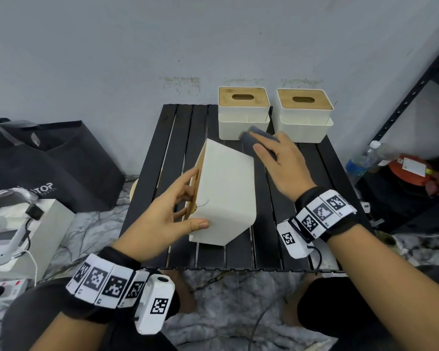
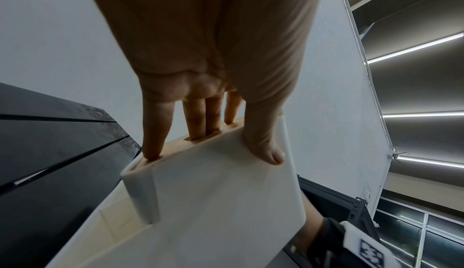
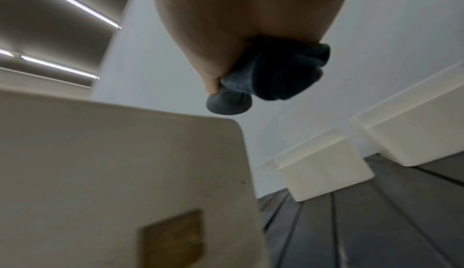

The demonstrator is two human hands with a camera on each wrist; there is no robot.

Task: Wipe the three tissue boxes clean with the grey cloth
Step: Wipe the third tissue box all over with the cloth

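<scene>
A white tissue box [image 1: 226, 196] with a wooden lid is tipped on its side over the black slatted table [image 1: 297, 198]. My left hand [image 1: 167, 211] grips it, thumb on the white side, two fingers hooked in the lid slot [image 2: 206, 131]. In the left wrist view the same tissue box [image 2: 220, 202] fills the lower frame. My right hand [image 1: 279, 163] holds the bunched grey cloth [image 1: 260, 138] just beyond the box's far right corner, apart from it; the grey cloth [image 3: 271, 75] hangs above the tipped box [image 3: 120, 173]. Two more tissue boxes [image 1: 243, 112] [image 1: 305, 115] stand upright at the table's back.
A black bag [image 1: 61, 160] and white equipment [image 1: 13, 224] lie on the floor to the left. A black metal shelf [image 1: 416, 92] stands at the right, with a water bottle [image 1: 363, 158] and an orange object [image 1: 411, 171] at its foot. The grey wall is close behind the table.
</scene>
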